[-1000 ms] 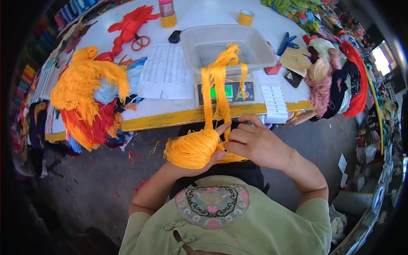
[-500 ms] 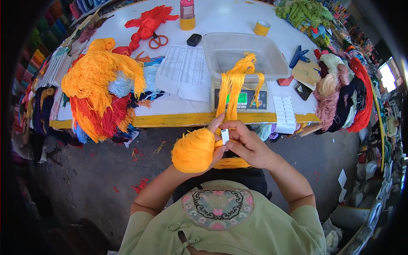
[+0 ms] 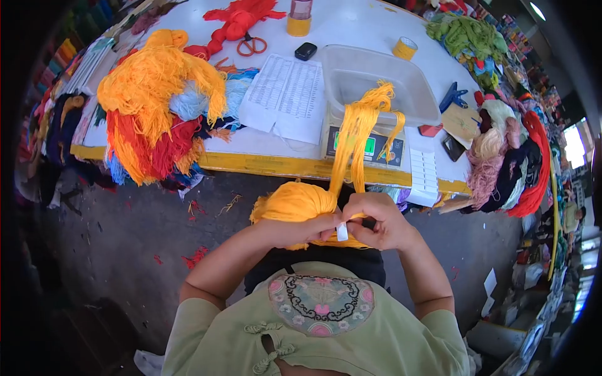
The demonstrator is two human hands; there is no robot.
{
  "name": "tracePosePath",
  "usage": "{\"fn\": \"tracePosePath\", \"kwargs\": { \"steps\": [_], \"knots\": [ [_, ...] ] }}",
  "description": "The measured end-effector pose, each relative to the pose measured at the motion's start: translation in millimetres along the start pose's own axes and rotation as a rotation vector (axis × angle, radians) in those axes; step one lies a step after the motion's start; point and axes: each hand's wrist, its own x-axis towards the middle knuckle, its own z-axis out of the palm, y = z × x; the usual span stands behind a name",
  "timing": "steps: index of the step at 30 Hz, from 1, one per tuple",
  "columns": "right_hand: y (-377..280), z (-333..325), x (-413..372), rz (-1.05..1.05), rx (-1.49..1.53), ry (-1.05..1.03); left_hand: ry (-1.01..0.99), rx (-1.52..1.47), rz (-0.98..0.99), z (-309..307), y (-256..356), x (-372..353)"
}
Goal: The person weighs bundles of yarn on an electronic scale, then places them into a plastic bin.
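A thick bundle of orange-yellow yarn (image 3: 293,202) rests over my left hand (image 3: 310,229), whose fingers are closed on yarn beside a small white label (image 3: 342,232). My right hand (image 3: 378,219) pinches at the same spot, its fingertips against the label and a strand of yarn. From there, long yellow strands (image 3: 355,135) run up across the table edge and over the scale (image 3: 379,150) into a clear plastic tub (image 3: 407,78). The scale's green display is partly covered by the strands.
A large orange and red yarn heap (image 3: 147,88) lies on the table's left, with red scissors (image 3: 251,45), a printed sheet (image 3: 285,94) and a black object (image 3: 305,51) nearby. A tape roll (image 3: 405,48), blue clamp (image 3: 453,97) and mixed yarns (image 3: 498,150) are to the right.
Both hands have moved down and a little right, drawing close together at the label. The yarn bundle now sits more on top of my left hand. The table view has shifted up and right.
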Motion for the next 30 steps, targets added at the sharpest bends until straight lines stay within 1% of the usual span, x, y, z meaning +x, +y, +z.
{"fn": "tracePosePath", "kwargs": {
  "steps": [1, 2, 3, 5, 6, 7, 8, 9, 10, 12, 13, 15, 16, 19, 21, 23, 24, 27, 29, 30],
  "knots": [
    [1, -1, 0, -0.011, 0.002, -0.017, -0.05, -0.127, -0.063, -1, -7, 2],
    [3, 1, -1, -0.008, 0.008, 0.009, -0.103, -0.253, -0.124, -2, -10, 4],
    [5, 4, -3, -0.006, 0.011, 0.038, -0.12, -0.277, -0.088, -2, -2, 1],
    [4, 6, -5, 0.013, -0.006, 0.087, -0.028, -0.196, 0.138, 4, 3, -2],
    [3, 10, -6, -0.001, -0.036, 0.151, 0.017, -0.154, 0.247, 8, 3, -3],
    [2, 15, -6, -0.014, -0.065, 0.218, 0.07, -0.15, 0.29, 10, -3, -3],
    [1, 17, -6, -0.028, -0.092, 0.288, 0.14, -0.014, 0.38, 12, -4, -4],
    [3, 16, -8, -0.032, -0.15, 0.269, 0.209, 0.123, 0.467, 13, -4, -3],
    [4, 22, -10, 0.032, -0.073, 0.33, 0.278, 0.262, 0.553, 14, -4, -3],
    [4, 35, -13, 0.161, 0.082, 0.45, 0.294, 0.192, 0.513, 17, -1, -4],
    [4, 33, -13, 0.16, 0.021, 0.413, 0.302, 0.157, 0.492, 19, 0, -3],
    [1, 30, -14, 0.159, -0.099, 0.337, 0.446, 0.266, 0.558, 19, -8, 3],
    [0, 29, -14, 0.181, -0.096, 0.345, 0.517, 0.322, 0.59, 19, -12, 7],
    [-1, 28, -12, 0.214, -0.093, 0.379, 0.477, 0.036, 0.561, 21, -17, 11],
    [-1, 26, -14, 0.213, -0.094, 0.41, 0.521, 0.192, 0.632, 17, -17, 13],
    [3, 23, -18, 0.217, -0.058, 0.417, 0.535, 0.254, 0.665, 16, -17, 14],
    [4, 21, -21, 0.221, -0.041, 0.421, 0.528, 0.24, 0.666, 17, -17, 15],
    [2, 16, -29, 0.316, -0.08, 0.387, 0.509, 0.17, 0.618, 16, -24, 15],
    [1, 2, -29, 0.207, -0.392, 0.282, 0.535, 0.199, 0.631, 11, -28, 10],
    [2, -6, -31, 0.15, -0.544, 0.229, 0.566, 0.258, 0.667, 5, -28, 7]
  ]
}}
